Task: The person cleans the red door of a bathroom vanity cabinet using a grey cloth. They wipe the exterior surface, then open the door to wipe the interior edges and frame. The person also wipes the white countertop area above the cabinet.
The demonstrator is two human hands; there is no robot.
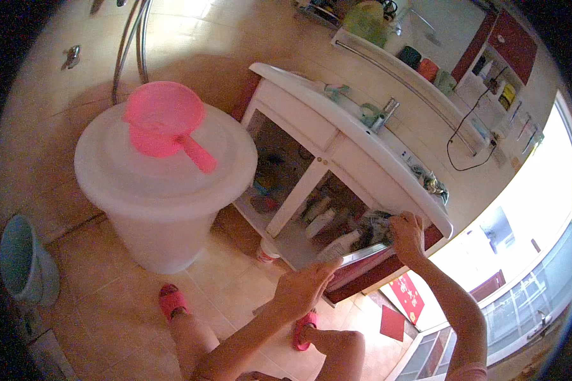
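Before me stands a white vanity cabinet (pixel 293 116) with a washbasin top. Its right-hand door (pixel 362 277), dark red with a pale edge, hangs open towards me. My left hand (pixel 306 289) is at the free edge of that door, its fingers against it. At the upper right of the opening my right hand (pixel 408 238) has its fingers curled at a dark crumpled bundle (pixel 376 225), perhaps a plastic bag; the hand partly hides the contact. White bottles (pixel 320 224) stand inside on the cabinet floor.
A lidded white plastic bucket (pixel 167 190), bearing a pink dipper (pixel 167 119), stands left of the cabinet. A pale blue bucket (pixel 28 262) sits at far left. A chrome faucet (pixel 385 114) rises from the basin. A bright doorway (pixel 495 238) lies right.
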